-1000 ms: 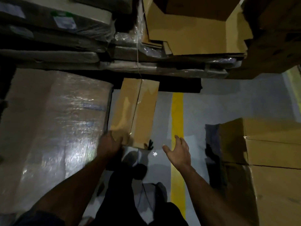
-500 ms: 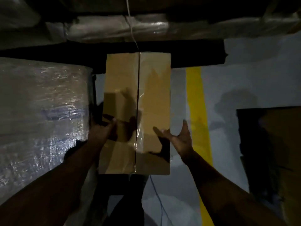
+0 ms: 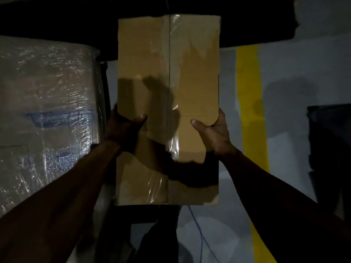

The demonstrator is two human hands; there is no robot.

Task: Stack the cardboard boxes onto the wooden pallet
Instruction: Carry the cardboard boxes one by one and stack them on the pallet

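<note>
A long brown cardboard box (image 3: 193, 76), taped down its middle seam, fills the centre of the view, held up in front of me above the floor. My left hand (image 3: 123, 130) grips its left edge with the thumb on the top face. On the right edge my right hand (image 3: 212, 133) does the same, thumb lying over the cardboard. No wooden pallet shows in this view.
A tall stack wrapped in shiny plastic film (image 3: 47, 114) stands close on the left. A yellow floor line (image 3: 250, 103) runs along the grey floor on the right. A dark box edge (image 3: 330, 149) sits at far right. A blue cable (image 3: 201, 236) lies on the floor below.
My right hand has closed onto the box's right edge, where before it hovered open. The box has come up nearer to me and now looks larger, held by both hands.
</note>
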